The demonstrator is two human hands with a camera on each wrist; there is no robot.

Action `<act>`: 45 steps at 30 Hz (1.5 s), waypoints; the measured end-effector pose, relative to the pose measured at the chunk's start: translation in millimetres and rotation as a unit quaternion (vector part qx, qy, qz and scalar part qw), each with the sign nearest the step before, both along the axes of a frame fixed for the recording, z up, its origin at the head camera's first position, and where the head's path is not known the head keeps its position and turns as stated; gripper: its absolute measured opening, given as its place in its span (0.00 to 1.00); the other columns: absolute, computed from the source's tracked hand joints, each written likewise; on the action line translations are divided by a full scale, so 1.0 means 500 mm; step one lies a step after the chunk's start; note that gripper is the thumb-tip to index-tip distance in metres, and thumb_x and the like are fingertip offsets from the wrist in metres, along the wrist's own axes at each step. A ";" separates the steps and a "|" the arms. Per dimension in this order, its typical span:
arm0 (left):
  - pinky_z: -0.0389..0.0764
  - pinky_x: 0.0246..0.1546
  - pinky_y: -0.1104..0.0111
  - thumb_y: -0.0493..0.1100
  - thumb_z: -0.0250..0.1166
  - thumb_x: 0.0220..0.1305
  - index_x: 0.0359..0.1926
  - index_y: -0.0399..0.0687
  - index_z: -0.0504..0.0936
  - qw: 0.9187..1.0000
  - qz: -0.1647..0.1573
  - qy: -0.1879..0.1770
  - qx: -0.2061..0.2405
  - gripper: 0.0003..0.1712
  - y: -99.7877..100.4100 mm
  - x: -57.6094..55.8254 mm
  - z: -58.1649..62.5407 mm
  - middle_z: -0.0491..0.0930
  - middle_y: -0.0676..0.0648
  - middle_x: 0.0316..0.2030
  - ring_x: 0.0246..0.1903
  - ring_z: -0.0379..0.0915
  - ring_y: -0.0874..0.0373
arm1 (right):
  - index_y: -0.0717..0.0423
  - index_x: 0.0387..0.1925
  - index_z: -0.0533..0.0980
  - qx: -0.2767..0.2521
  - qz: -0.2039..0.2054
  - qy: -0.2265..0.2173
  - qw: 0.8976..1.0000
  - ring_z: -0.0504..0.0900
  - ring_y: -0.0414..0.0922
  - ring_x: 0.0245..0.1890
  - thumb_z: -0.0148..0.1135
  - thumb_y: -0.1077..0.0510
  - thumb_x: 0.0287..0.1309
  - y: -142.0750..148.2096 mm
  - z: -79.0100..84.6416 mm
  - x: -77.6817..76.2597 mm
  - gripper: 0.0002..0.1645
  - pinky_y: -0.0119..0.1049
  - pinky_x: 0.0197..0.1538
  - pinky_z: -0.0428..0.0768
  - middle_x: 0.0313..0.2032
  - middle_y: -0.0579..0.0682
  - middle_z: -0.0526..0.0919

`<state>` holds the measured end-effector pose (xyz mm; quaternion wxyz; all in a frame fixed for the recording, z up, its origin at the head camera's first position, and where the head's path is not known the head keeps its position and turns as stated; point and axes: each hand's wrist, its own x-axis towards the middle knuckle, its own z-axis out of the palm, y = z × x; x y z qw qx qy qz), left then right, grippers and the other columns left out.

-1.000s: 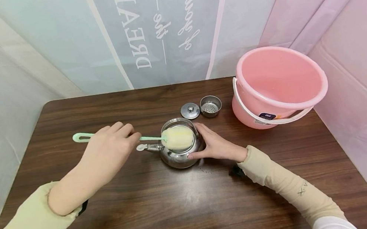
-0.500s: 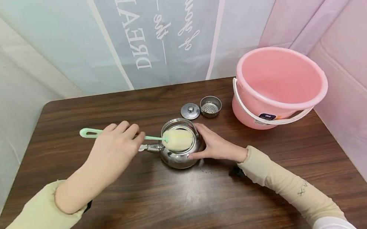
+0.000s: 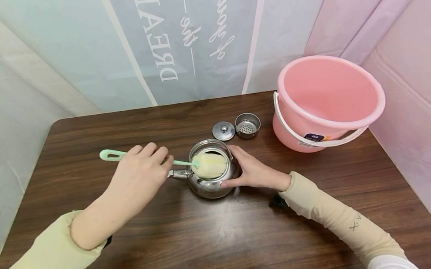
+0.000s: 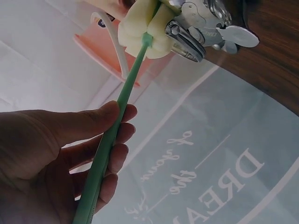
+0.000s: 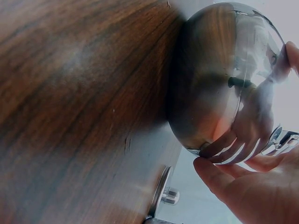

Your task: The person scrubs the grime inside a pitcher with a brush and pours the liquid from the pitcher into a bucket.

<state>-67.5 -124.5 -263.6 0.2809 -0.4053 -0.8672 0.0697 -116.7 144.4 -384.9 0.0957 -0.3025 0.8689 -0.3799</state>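
My left hand (image 3: 139, 177) grips the green handle of a sponge bottle brush (image 3: 210, 165), its loop end sticking out to the left. In the left wrist view, thumb and fingers close round the handle (image 4: 105, 149). The cream sponge head lies slanted at the round mouth of a shiny steel teapot (image 3: 209, 190), partly dipped in. My right hand (image 3: 254, 170) holds the pot by its right side, thumb in front and fingers behind. From the right wrist, fingertips press the polished wall of the teapot (image 5: 205, 79). The spout (image 3: 179, 174) points left, under my left fingers.
Behind the pot, a steel lid (image 3: 223, 131) with a knob lies beside a perforated strainer cup (image 3: 248, 125). At the back right stands a pink bucket (image 3: 291, 128) with a white handle. All rest on a dark wooden table (image 3: 228, 251) before a printed backdrop (image 3: 173, 33).
My left hand has shifted right with the brush, and the sponge head has slid slightly deeper into the teapot's mouth. My right hand and the pot have stayed put.
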 end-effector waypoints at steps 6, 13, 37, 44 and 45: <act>0.59 0.20 0.69 0.31 0.70 0.39 0.26 0.39 0.82 1.000 -0.004 0.002 -0.007 0.08 0.007 -0.006 -0.011 0.69 0.47 0.21 0.22 0.62 0.52 | 0.56 0.64 0.55 0.001 0.000 0.001 1.000 0.61 0.42 0.60 0.72 0.41 0.37 0.001 0.001 0.001 0.56 0.41 0.62 0.61 0.60 0.51 0.62; 0.59 0.21 0.69 0.31 0.68 0.43 0.24 0.39 0.80 1.000 -0.005 -0.005 -0.019 0.05 0.018 -0.011 -0.020 0.68 0.48 0.21 0.22 0.61 0.53 | 0.56 0.64 0.55 0.000 0.001 0.002 1.000 0.61 0.43 0.60 0.73 0.42 0.37 0.001 -0.001 0.000 0.56 0.41 0.62 0.61 0.60 0.51 0.63; 0.61 0.21 0.67 0.31 0.62 0.50 0.21 0.42 0.78 1.000 -0.031 -0.006 0.001 0.05 0.043 -0.026 -0.051 0.68 0.48 0.19 0.22 0.62 0.52 | 0.58 0.64 0.55 -0.013 0.009 0.016 1.000 0.63 0.45 0.59 0.72 0.42 0.38 0.001 -0.003 0.000 0.56 0.43 0.61 0.63 0.59 0.53 0.64; 0.62 0.22 0.67 0.31 0.63 0.50 0.20 0.43 0.79 1.000 -0.024 -0.007 -0.005 0.06 0.048 -0.029 -0.055 0.69 0.48 0.20 0.22 0.63 0.52 | 0.57 0.65 0.55 -0.015 0.008 0.010 1.000 0.63 0.43 0.59 0.72 0.42 0.38 0.002 -0.002 0.000 0.55 0.41 0.61 0.62 0.59 0.52 0.64; 0.62 0.22 0.67 0.31 0.63 0.50 0.20 0.43 0.79 1.000 -0.024 -0.008 -0.006 0.06 0.048 -0.030 -0.055 0.69 0.48 0.20 0.22 0.63 0.52 | 0.57 0.65 0.55 -0.014 0.008 0.009 1.000 0.63 0.43 0.59 0.72 0.42 0.38 0.002 -0.003 0.000 0.56 0.41 0.61 0.62 0.59 0.52 0.63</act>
